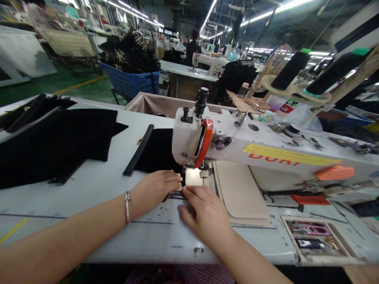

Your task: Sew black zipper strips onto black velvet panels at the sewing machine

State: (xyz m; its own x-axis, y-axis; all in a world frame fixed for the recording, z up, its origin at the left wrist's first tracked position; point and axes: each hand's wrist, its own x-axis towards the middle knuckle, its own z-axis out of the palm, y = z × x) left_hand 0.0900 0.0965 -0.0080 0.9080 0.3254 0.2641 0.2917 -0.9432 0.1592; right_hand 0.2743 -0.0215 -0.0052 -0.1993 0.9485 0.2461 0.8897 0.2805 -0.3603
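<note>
A white sewing machine (237, 146) with a red-orange guard stands on the table (97, 189). A narrow black strip of fabric (174, 195) lies in front of the needle area (194, 175). My left hand (155, 189), a bracelet on its wrist, lies with its fingers pressed together on the strip's left part. My right hand (204, 211) pins the strip's right end with its fingertips, just below the presser foot. A black fabric piece (156, 152) with a long black band (139, 150) lies behind my left hand.
A pile of black fabric (50, 144) covers the table's left side. A beige pad (239, 193) lies under the machine arm, a tray of small tools (314, 236) at right. Thread cones (291, 69) stand behind. A blue basket (130, 83) and another workstation lie beyond.
</note>
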